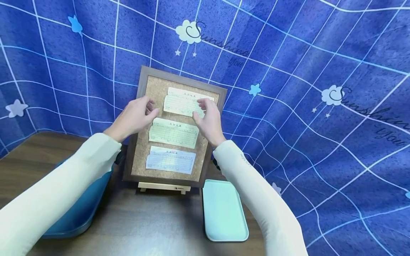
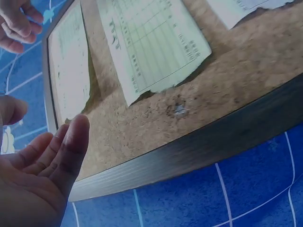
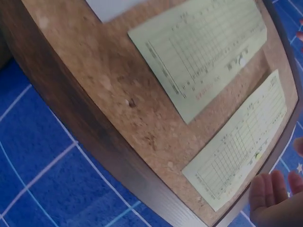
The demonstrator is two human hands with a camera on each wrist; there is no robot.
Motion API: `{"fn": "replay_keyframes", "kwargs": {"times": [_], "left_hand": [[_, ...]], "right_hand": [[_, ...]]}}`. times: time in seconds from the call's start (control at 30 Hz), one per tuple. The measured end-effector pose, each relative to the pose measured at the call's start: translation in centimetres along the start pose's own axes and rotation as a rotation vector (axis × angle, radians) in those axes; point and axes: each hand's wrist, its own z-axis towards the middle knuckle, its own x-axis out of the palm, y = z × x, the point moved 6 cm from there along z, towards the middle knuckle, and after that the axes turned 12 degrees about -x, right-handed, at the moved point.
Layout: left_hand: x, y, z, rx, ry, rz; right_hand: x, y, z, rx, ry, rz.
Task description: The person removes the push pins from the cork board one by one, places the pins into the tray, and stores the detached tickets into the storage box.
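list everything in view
framed rectangular cork board: one, brown, centre
ruled rectangular paper slips: three, two pale green above one pale blue, on board
tiny round pinheads: two visible, white and yellow, on green slips
wooden stand: one, tan, under board
rounded blue tray: one, blue, left
rectangular mint tray: one, mint, right
wooden table: one, brown, beneath
gridded fabric curtain: one, blue, behind
wrist devices: two, black, at cuffs
long sleeves: two, white, forearms
left hand: one, near board's left
right hand: one, before upper slip
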Motion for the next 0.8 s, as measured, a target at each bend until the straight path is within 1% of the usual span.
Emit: {"fn": "replay_keyframes", "kwargs": {"times": [0.17, 0.23, 0.33, 0.43, 0.6, 0.7, 0.8], "left_hand": [[0.2, -0.2, 2.0, -0.062, 0.007, 0.037], [0.3, -0.2, 2.7, -0.073, -0.006, 0.049], [0.7, -0.1, 3.5, -0.086, -0.012, 0.054], [1.1, -0.2, 4.2, -0.078, -0.013, 0.068], [1.4, -0.5, 5.1, -0.048, -0.009, 0.155], [1.4, -0.8, 5.5, -0.037, -0.004, 0.205], [1.4, -1.1, 5.9, -0.036, 0.002, 0.218]], "right_hand": [[0.9, -0.1, 1.9, -0.047, 0.015, 0.025], [1.2, -0.3, 2.4, -0.048, 0.023, 0.026], [1.6, -0.9, 3.2, -0.028, 0.033, 0.026], [2.0, -1.6, 3.9, 0.008, 0.056, 0.029], [2.4, -2.3, 4.9, 0.038, 0.100, 0.019], [2.5, -2.4, 5.5, 0.041, 0.100, 0.000], [2.6, -2.4, 6.0, 0.052, 0.095, -0.014]]}}
